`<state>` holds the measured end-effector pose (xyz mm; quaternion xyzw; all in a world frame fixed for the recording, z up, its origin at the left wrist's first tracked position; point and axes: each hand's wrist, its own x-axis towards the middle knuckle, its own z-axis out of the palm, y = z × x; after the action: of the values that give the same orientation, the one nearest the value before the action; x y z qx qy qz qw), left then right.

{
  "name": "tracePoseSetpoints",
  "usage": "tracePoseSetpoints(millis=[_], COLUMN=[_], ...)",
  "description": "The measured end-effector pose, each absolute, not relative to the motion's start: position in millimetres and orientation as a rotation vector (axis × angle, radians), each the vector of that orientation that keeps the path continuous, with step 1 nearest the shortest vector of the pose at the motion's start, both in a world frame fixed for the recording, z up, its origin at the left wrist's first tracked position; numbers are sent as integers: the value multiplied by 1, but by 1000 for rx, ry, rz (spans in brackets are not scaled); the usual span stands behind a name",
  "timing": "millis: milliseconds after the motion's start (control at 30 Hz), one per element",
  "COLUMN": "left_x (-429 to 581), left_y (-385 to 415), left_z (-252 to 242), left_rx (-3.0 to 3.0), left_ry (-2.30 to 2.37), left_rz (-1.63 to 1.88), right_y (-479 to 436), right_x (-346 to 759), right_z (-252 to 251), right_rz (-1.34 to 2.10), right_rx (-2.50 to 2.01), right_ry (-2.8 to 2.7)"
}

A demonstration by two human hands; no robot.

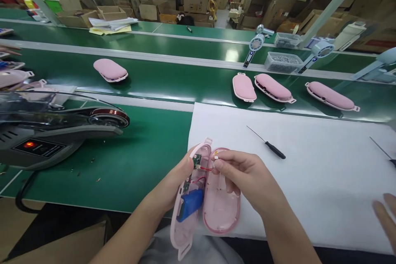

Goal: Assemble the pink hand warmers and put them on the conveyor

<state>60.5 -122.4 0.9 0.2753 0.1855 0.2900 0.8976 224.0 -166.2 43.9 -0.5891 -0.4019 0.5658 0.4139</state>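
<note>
My left hand [173, 183] is wrapped round a pink oval shell half [177, 233], tilted up on its side. Inside that half sit a blue battery pack [192, 205] and a small green circuit board [197, 159]. The other pink shell half [221, 212] lies opened out beside it, inner side up, under my right hand [250, 177]. Thumb and forefinger of the right hand pinch a tiny white connector [216, 157]. Red wires [206, 169] run from the board towards those fingertips. A black-handled screwdriver [275, 149] lies on the white sheet [309, 181] to the right.
Several pink cases [244, 87] lie on the green conveyor belt [173, 78]. A grey machine [62, 140] with a lit orange display stands at left. Small fans [256, 43] and a tub of screws [283, 62] are behind. Another person's hand [385, 218] is at the right edge.
</note>
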Motion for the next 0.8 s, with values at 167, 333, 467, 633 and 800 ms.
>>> tracePoseSetpoints(millis=[167, 333, 467, 633, 800], left_x=[62, 64, 65, 64, 64], left_y=[-125, -128, -127, -127, -127], left_z=[3, 5, 5, 0, -4], left_rx=[567, 564, 597, 652, 679], left_ry=[422, 448, 402, 409, 424], left_rz=[618, 611, 598, 579, 571], right_y=[-162, -160, -158, -157, -157], right_x=[223, 214, 210, 210, 212], right_z=[46, 45, 45, 45, 44], right_rz=[1460, 1443, 1437, 1400, 1449], right_rx=[-1465, -1595, -1642, -1672, -1645], right_ry=[-1100, -1222, -1264, -1319, -1316])
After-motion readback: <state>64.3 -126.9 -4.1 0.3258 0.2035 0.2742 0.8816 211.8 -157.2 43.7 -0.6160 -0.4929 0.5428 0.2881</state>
